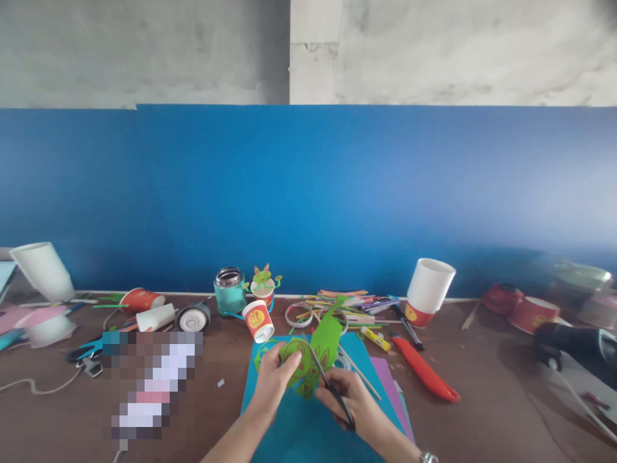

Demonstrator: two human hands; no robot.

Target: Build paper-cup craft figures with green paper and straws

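Observation:
My left hand [278, 374] pinches a green paper sheet [328, 337] by its left part, thumb on top. Drawn shapes, a round one and some ear-like ones, mark the sheet. In my right hand [349, 395] is a pair of scissors [338, 402] with dark handles, its blades lying across the paper and pointing up and left. Beneath both hands lies a blue paper sheet [284, 431]. A green scrap [263, 352] rests on it beside my left hand. Behind the hands stands a cup with a green paper animal face [262, 276].
A red-and-white paper cup [258, 320] leans near a turquoise jar [230, 292]. Coloured sticks and pens [361, 305], tape rolls [299, 315], a glue stick [375, 339] and a red pouch [427, 370] lie around. Stacked white cups [430, 289] stand right. Purple paper [388, 389] sticks out below the blue sheet.

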